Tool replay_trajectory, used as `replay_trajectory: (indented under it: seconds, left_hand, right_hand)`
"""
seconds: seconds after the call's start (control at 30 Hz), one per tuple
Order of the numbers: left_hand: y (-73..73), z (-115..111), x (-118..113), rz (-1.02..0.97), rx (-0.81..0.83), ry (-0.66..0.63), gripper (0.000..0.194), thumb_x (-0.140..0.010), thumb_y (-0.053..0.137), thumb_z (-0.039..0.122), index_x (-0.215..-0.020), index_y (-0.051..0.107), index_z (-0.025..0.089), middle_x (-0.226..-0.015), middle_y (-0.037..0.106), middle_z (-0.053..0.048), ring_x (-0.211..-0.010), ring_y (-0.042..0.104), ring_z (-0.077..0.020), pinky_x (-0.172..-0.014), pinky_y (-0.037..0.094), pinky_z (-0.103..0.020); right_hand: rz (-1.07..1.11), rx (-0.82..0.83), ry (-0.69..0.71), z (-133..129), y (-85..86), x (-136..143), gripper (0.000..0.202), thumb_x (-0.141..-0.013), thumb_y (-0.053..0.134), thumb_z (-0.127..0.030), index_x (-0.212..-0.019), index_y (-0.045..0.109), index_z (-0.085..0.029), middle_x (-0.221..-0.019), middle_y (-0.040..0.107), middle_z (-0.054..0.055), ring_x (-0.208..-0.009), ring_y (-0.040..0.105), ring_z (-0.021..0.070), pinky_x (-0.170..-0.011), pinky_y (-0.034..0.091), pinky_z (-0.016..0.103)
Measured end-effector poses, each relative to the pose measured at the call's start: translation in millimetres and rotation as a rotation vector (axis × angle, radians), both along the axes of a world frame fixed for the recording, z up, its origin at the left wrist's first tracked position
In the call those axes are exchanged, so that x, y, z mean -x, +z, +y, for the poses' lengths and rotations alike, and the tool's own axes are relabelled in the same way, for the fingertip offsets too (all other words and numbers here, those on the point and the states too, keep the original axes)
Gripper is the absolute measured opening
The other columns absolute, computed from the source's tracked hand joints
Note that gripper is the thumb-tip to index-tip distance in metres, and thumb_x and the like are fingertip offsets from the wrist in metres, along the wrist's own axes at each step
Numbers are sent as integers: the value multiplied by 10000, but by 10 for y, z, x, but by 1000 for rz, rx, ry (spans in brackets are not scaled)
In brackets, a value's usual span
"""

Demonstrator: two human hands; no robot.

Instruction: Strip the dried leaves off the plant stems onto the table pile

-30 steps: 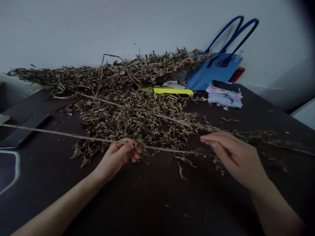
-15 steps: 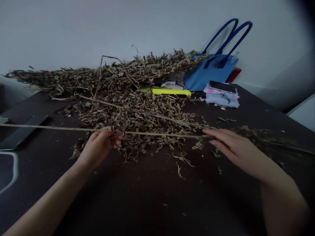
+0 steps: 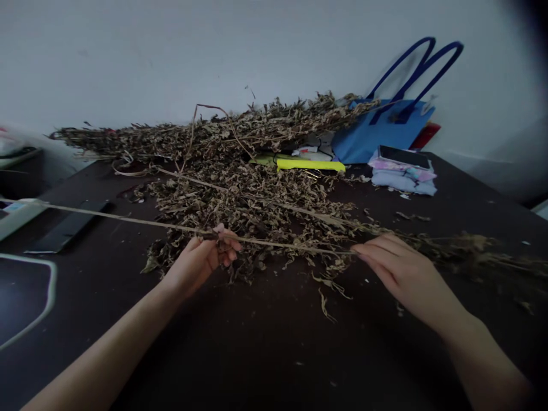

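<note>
A long, thin dried plant stem point(image 3: 128, 219) stretches across the front of the leaf pile, its left part rising slightly. My left hand point(image 3: 205, 257) is closed around the stem, with a crumpled dark leaf at the fingers. Further right, my right hand point(image 3: 400, 277) pinches the same stem between thumb and fingertips. Behind both hands lies a heap of loose, curled dried leaves point(image 3: 240, 208). Another dried stalk point(image 3: 205, 184) rests across that heap. Leafy stalk ends point(image 3: 475, 251) spread out beyond my right hand, partly blurred.
A large bundle of dried leafy stalks point(image 3: 274, 123) lies along the wall, touching a blue bag point(image 3: 363, 137). In front are a yellow object point(image 3: 310, 165) and a phone point(image 3: 405, 156) on folded cloth point(image 3: 402, 180). Dark flat piece point(image 3: 68, 228) and a white-edged item point(image 3: 52, 285) lie left.
My right fingertips have closed on the stem; before, thumb and fingers were apart there. The stem now slants more, left side higher. The whole view has shifted, moving things rightward.
</note>
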State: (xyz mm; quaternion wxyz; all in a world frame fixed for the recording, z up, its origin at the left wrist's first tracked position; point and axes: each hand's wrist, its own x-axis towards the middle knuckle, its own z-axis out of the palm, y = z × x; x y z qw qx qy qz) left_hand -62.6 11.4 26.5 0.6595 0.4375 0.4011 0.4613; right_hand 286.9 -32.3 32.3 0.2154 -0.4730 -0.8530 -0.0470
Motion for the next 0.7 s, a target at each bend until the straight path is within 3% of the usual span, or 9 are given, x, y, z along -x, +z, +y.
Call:
replay_trajectory:
  seconds: [0.13,0.33,0.6,0.7]
  left_hand:
    - [15,-15,8,89,46,-23,157,-744,689,267,-822,643,138,-752,611,-27,-601,533,-83,-522,429,-171]
    - [-11,-32,-4,200,-21,-44,145,-774,661,294,-792,627,154,-736,585,-1,-598,516,-69,-514,416,-151]
    - [-9,-32,-20,392,-62,-115,264,-812,595,376,-689,606,143,-628,531,8,-513,472,-68,-448,367,-163]
    - [-12,-8,4,475,-172,-126,303,-815,588,376,-631,606,136,-634,520,6,-513,484,-64,-465,385,-169]
  right_hand:
    - [-26,1,-20,5,-42,15,236,-914,414,-198,-1083,578,-170,-984,620,75,-927,556,199,-810,440,339]
    - [-31,39,-55,-16,-55,84,325,-908,458,-332,-1191,524,-186,-1008,610,76,-914,571,196,-775,459,326]
    - [8,-10,45,-26,-61,179,196,-905,453,-201,-1026,600,-156,-895,618,76,-839,573,178,-729,454,295]
    - [22,-20,56,-27,-49,175,186,-904,444,-176,-1006,599,-154,-875,612,74,-812,572,168,-702,452,281]
